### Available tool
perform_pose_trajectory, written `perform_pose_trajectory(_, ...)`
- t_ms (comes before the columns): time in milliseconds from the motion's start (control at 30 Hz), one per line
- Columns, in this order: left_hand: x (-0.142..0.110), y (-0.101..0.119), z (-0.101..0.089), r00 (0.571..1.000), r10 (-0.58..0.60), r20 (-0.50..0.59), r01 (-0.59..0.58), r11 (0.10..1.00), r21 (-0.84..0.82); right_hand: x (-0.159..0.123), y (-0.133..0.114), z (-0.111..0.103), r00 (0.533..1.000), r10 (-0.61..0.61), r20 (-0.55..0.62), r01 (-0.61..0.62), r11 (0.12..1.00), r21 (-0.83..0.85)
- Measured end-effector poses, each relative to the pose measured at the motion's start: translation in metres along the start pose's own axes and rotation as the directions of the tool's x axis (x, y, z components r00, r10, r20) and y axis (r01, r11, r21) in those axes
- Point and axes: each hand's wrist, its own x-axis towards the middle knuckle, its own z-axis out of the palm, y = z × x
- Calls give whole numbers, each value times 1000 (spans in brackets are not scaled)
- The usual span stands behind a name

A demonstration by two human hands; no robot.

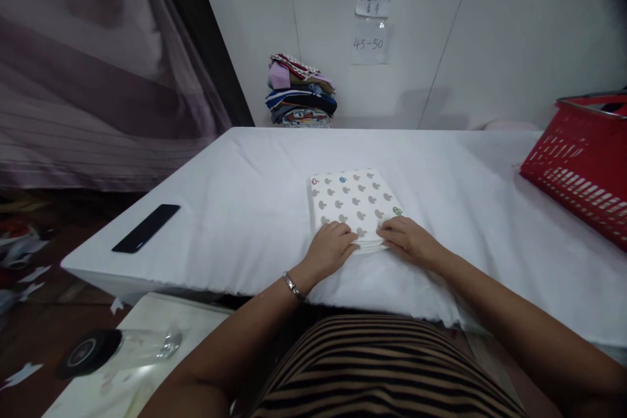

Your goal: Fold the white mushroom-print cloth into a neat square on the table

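Note:
A folded white cloth with a grey mushroom print (353, 202) lies in the middle of the white-covered table (245, 209). My left hand (332, 247) rests on its near left corner, fingers curled over the edge. My right hand (407, 240) grips the near right corner, fingers pinching the folded layers. A thin bracelet sits on my left wrist.
A black phone (145, 228) lies near the table's left edge. A red plastic basket (582, 166) stands at the right. A pile of folded clothes (300, 91) sits at the back against the wall. A glass jar with a black lid (117, 347) lies on a low surface at lower left.

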Motion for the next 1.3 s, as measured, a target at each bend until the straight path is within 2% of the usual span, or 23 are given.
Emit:
perform_pose_trajectory(100, 2, -1, 0, 1000, 20, -15, -19, 1000, 24, 2, 0, -3, 1000, -12, -4, 12, 999, 38)
perform_pose_trajectory(233, 4, 0, 1, 998, 51, -40, -45, 990, 136, 3, 2, -3, 998, -56, -24, 57, 996, 64)
perform_pose_trajectory(400, 5, 1, 6, 994, 58, -89, -37, 975, 221, 4, 1, 0, 997, -70, -38, 69, 997, -22)
perform_pose_trajectory(533, 4, 1, 9, 989, 77, -123, -46, 971, 237, 3, 0, 2, 992, -79, -101, 71, 994, -80)
perform_pose_trajectory(700, 0, 2, 10, 984, 134, -115, -98, 956, 277, -3, 0, 8, 983, -96, -154, 74, 987, -140)
perform_pose_trajectory(800, -2, 2, 10, 981, 160, -108, -126, 954, 272, -7, 0, 11, 985, -95, -143, 75, 988, -136)
perform_pose_trajectory(1000, -2, 1, 12, 981, 143, -130, -111, 968, 224, -11, -3, 14, 985, -57, -161, 34, 989, -146)
perform_pose_trajectory(1300, -1, 3, 9, 989, 120, -91, -102, 977, 186, -12, -3, 16, 981, -39, -188, 15, 992, -129)
